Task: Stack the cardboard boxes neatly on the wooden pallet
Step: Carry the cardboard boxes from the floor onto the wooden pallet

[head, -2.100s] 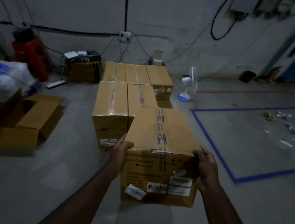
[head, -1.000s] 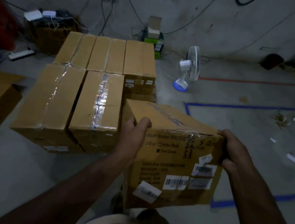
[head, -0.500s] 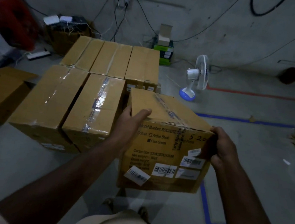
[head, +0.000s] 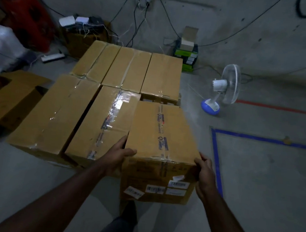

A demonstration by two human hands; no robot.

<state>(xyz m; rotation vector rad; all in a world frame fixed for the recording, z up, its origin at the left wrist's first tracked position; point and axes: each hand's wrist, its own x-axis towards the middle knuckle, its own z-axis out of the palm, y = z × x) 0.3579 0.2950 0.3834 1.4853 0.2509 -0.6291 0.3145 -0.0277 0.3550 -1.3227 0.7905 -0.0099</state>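
Carried box (head: 161,149) has swung level and come down into the near-right slot, just beside the middle box (head: 102,123) – front row nearly complete. Left hand (head: 117,156) and right hand (head: 205,175) clamp its near corners, fingers curled round the edges. Pallet not visible – hidden under boxes.

We have one view only, worn on the head, looking forward and steeply down. Both forearms reach in from the bottom edge; the box (head: 162,135) sits close, the wall (head: 247,22) farther ahead.
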